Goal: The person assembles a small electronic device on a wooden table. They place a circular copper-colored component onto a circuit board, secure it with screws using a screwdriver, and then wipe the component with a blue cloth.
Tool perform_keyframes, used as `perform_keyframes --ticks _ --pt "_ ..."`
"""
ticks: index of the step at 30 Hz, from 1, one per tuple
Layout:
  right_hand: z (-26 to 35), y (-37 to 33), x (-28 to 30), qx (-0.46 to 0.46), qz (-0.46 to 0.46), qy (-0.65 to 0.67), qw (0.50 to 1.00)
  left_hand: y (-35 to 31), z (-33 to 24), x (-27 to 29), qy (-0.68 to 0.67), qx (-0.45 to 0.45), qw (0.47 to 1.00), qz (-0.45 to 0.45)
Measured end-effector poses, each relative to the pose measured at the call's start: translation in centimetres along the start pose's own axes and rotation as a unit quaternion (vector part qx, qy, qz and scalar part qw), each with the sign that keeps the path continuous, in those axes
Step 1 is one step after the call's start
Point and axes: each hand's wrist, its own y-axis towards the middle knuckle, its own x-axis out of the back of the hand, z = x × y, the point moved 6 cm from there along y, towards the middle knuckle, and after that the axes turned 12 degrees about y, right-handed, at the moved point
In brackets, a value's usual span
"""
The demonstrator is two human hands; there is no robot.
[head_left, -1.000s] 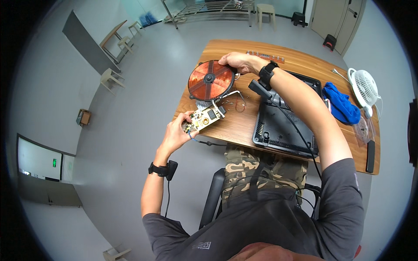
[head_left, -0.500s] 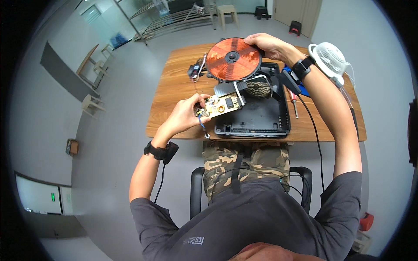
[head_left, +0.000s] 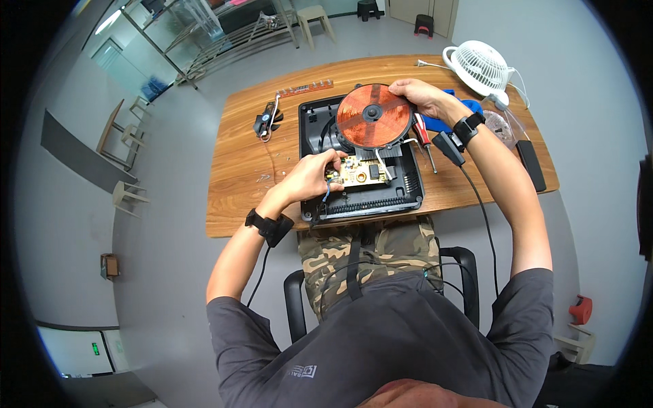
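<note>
My right hand (head_left: 422, 97) grips the far right rim of a round copper coil disc (head_left: 374, 115), holding it tilted above the open black cooker housing (head_left: 408, 194). My left hand (head_left: 311, 175) holds the left end of a yellow circuit board (head_left: 360, 171) over the middle of the housing. White wires run from the board up toward the coil. Both wrists wear black bands.
The housing sits on a wooden table (head_left: 238, 163). A red-handled screwdriver (head_left: 423, 132) and a blue cloth (head_left: 445, 122) lie right of it. A white fan (head_left: 479, 66), a black bar (head_left: 530, 165), a small black part (head_left: 264, 122) and a reddish strip (head_left: 304, 88) lie around.
The view has swung so the table now sits centred. Both hands carried the coil and the board over the black housing; the board is now lower, inside it.
</note>
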Motion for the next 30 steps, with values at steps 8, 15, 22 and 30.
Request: perform_keyframes --ticks 8,15,22,30 --pt "-1.4 0.8 -0.3 -0.007 0.017 -0.013 1.0 0.6 1.2 -0.9 -0.017 0.006 1.0 0.013" --pt "-2.7 2.0 -0.7 -0.017 0.037 -0.015 0.999 1.1 1.6 -2.0 -0.023 0.011 0.999 0.035" --pt "-4.5 3.4 -0.8 -0.025 0.033 0.008 0.999 1.1 2.0 -2.7 -0.018 0.018 0.999 0.037" --pt "-6.2 5.0 -1.3 -0.045 0.027 0.017 0.998 0.9 1.7 -2.8 0.037 -0.024 0.999 0.031"
